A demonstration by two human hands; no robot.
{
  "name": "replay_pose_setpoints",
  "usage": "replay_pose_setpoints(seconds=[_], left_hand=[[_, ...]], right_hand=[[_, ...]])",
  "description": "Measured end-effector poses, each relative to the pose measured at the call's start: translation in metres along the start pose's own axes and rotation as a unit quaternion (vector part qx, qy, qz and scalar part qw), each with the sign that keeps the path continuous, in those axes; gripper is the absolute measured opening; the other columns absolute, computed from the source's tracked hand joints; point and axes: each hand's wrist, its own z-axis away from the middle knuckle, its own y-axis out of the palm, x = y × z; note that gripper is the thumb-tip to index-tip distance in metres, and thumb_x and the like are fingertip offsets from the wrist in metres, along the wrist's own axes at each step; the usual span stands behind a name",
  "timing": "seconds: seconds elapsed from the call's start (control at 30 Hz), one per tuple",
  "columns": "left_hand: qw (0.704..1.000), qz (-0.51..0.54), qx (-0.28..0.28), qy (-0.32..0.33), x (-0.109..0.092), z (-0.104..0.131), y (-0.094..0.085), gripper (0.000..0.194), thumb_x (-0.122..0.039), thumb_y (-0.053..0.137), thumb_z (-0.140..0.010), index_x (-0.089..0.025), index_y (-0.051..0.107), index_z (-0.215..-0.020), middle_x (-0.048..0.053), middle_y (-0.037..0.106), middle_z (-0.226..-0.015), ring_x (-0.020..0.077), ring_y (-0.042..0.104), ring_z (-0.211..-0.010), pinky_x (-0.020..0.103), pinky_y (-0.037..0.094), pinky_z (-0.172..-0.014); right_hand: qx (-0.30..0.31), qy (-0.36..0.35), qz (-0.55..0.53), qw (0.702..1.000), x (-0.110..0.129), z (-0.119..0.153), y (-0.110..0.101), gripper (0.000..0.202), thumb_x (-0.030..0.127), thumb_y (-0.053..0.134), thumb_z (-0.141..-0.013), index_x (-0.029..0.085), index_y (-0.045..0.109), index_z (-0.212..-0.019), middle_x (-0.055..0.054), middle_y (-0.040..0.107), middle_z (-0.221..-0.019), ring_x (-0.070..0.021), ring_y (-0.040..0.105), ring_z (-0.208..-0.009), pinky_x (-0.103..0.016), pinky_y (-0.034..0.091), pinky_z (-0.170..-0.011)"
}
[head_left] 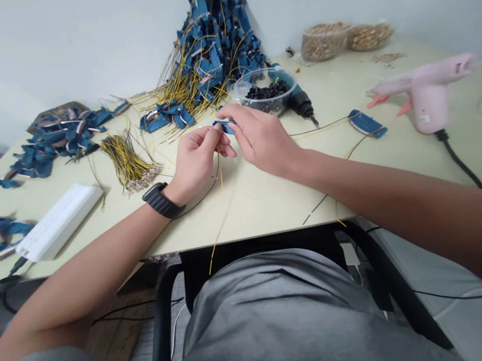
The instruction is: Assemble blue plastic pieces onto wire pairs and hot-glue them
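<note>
Both hands meet over the middle of the table, pinching one small blue piece with wires on it. My left hand, below a black watch, is closed on its left end, and black and yellow wires hang beneath. My right hand is closed on the same piece from the right, its fingers covering most of it. Just beyond them sits a clear tub of small black parts. Another blue piece with black and yellow wires lies to the right of my right hand.
A tall heap of wired blue pieces stands at the back, with a power screwdriver beside it. A pink glue gun is at right. At left are a yellow wire bundle, loose blue pieces and a white box.
</note>
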Motion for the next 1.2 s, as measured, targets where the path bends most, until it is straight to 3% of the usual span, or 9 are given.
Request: replay_pose_setpoints(seconds=[0.37, 0.6, 0.73, 0.87, 1.0, 1.13, 1.2], left_hand=[[0.998, 0.046, 0.043, 0.002, 0.002, -0.005, -0.005, 0.056, -0.050, 0.093, -0.128, -0.022, 0.078, -0.082, 0.001, 0.079, -0.076, 0.0148, 0.079, -0.074, 0.027, 0.067, -0.082], [0.998, 0.010, 0.061, -0.014, 0.010, -0.007, -0.013, 0.054, -0.056, 0.092, -0.128, -0.022, 0.078, -0.088, 0.001, 0.076, -0.072, 0.0152, 0.073, -0.065, 0.028, 0.061, -0.074], [0.997, 0.055, 0.046, -0.019, 0.021, -0.012, -0.017, 0.044, -0.048, 0.107, -0.118, -0.025, 0.075, -0.099, 0.001, 0.082, -0.085, 0.0165, 0.080, -0.079, 0.027, 0.064, -0.078], [0.997, 0.073, 0.036, 0.010, 0.027, -0.017, -0.023, 0.033, -0.033, 0.118, -0.105, -0.027, 0.085, -0.109, 0.000, 0.085, -0.097, 0.0165, 0.078, -0.087, 0.026, 0.064, -0.081], [0.997, 0.048, 0.054, 0.030, 0.023, -0.019, -0.024, 0.037, -0.039, 0.124, -0.097, -0.026, 0.090, -0.106, 0.003, 0.090, -0.110, 0.0181, 0.078, -0.092, 0.030, 0.067, -0.092], [0.997, 0.052, 0.058, 0.030, 0.020, -0.019, -0.022, 0.045, -0.045, 0.127, -0.093, -0.024, 0.089, -0.107, 0.006, 0.092, -0.117, 0.0198, 0.084, -0.101, 0.031, 0.068, -0.099], [0.995, 0.060, 0.068, 0.036, 0.023, -0.020, -0.023, 0.049, -0.052, 0.127, -0.092, -0.024, 0.091, -0.110, 0.007, 0.092, -0.117, 0.0207, 0.085, -0.103, 0.032, 0.069, -0.100]], right_hand=[[-0.010, 0.077, -0.023, 0.997, 0.005, -0.007, -0.003, 0.042, 0.026, 0.044, -0.129, 0.026, 0.080, -0.150, -0.013, 0.092, -0.137, -0.0316, 0.087, -0.117, -0.049, 0.071, -0.111], [-0.021, 0.123, -0.088, 0.988, -0.001, -0.008, 0.003, 0.031, 0.025, 0.051, -0.132, 0.028, 0.078, -0.146, -0.008, 0.091, -0.124, -0.0286, 0.086, -0.109, -0.049, 0.073, -0.109], [-0.006, 0.143, -0.145, 0.979, -0.010, -0.007, 0.009, 0.022, 0.032, 0.054, -0.135, 0.031, 0.074, -0.144, -0.009, 0.090, -0.125, -0.0304, 0.087, -0.111, -0.054, 0.077, -0.108], [0.023, 0.170, -0.199, 0.965, -0.017, -0.007, 0.011, 0.018, 0.045, 0.058, -0.138, 0.033, 0.065, -0.150, -0.008, 0.089, -0.126, -0.0277, 0.088, -0.106, -0.053, 0.079, -0.108], [0.025, 0.187, -0.235, 0.953, -0.023, -0.008, 0.015, 0.030, 0.060, 0.063, -0.138, 0.032, 0.061, -0.148, -0.009, 0.087, -0.134, -0.0251, 0.089, -0.109, -0.049, 0.080, -0.105], [0.021, 0.208, -0.262, 0.942, -0.029, -0.007, 0.021, 0.032, 0.062, 0.066, -0.138, 0.032, 0.060, -0.146, -0.009, 0.087, -0.133, -0.0235, 0.088, -0.104, -0.047, 0.081, -0.099], [0.035, 0.227, -0.295, 0.927, -0.030, -0.006, 0.022, 0.031, 0.060, 0.068, -0.137, 0.032, 0.058, -0.147, -0.008, 0.088, -0.133, -0.0206, 0.084, -0.093, -0.044, 0.080, -0.091]])
